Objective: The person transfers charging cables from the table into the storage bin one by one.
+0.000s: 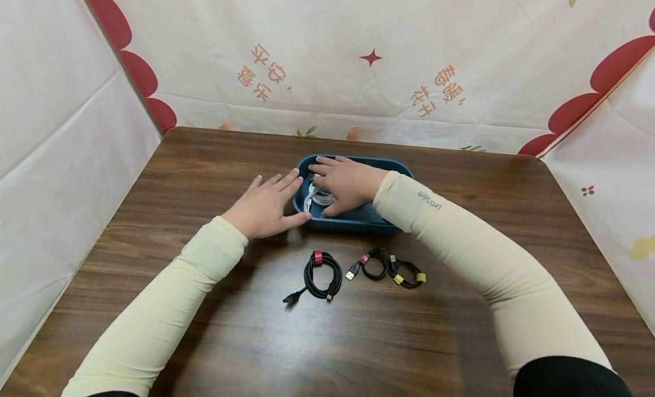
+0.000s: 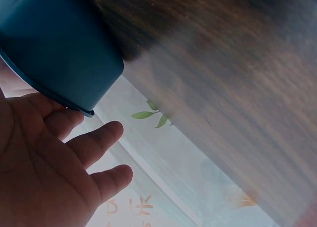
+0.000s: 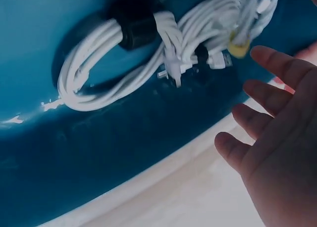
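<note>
Sleeves (image 1: pixel 463 232) nearest; right hand (image 1: pixel 349 183) spread above white cables (image 3: pixel 169 31) in bin (image 1: pixel 353 227); left hand (image 1: pixel 265 207) spread, seemingly touching rim (image 1: pixel 358 157).

Left sleeve (image 1: pixel 153 323): close-fitting pale cream fabric, wrinkled along the forearm, banded at the wrist.
Right sleeve (image 1: pixel 476 249): matching pale cream, small dark lettering (image 1: pixel 430 200) near the wristband (image 1: pixel 401 201), apparently "LetsSlim."
Black cuffs (image 1: pixel 568 380): one toward the table's (image 1: pixel 230 351) left edge, one toward its right, meeting the sleeves.
Left grip (image 1: pixel 266 206): bare.
Right grip (image 1: pixel 353 183): bare.
</note>
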`<action>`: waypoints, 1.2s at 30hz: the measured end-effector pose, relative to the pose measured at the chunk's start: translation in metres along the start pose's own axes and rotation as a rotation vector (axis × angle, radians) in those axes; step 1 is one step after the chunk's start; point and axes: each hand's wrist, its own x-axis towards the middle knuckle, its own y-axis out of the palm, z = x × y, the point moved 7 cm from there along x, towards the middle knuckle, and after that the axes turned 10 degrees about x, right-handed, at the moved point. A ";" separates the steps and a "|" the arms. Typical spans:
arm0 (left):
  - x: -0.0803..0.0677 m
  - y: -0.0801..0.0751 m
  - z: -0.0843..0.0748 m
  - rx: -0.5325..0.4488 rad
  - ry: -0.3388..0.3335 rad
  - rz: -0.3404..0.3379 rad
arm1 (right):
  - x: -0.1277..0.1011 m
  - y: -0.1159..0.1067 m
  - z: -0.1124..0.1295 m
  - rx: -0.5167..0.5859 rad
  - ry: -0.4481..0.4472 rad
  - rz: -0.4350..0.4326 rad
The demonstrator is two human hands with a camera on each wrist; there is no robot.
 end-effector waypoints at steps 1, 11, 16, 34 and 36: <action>0.000 0.000 0.000 0.001 0.002 -0.001 | -0.002 -0.002 -0.002 0.020 0.005 -0.007; 0.000 0.001 0.000 -0.004 -0.006 -0.001 | -0.034 -0.016 -0.023 0.176 0.073 -0.101; -0.001 0.003 0.000 -0.009 -0.014 0.004 | -0.058 -0.016 -0.041 0.260 0.148 -0.190; 0.001 0.003 0.000 -0.016 -0.019 -0.007 | -0.134 0.048 -0.086 0.407 0.354 -0.255; 0.002 0.003 0.001 -0.009 -0.019 -0.007 | -0.139 0.054 -0.087 0.416 0.363 -0.266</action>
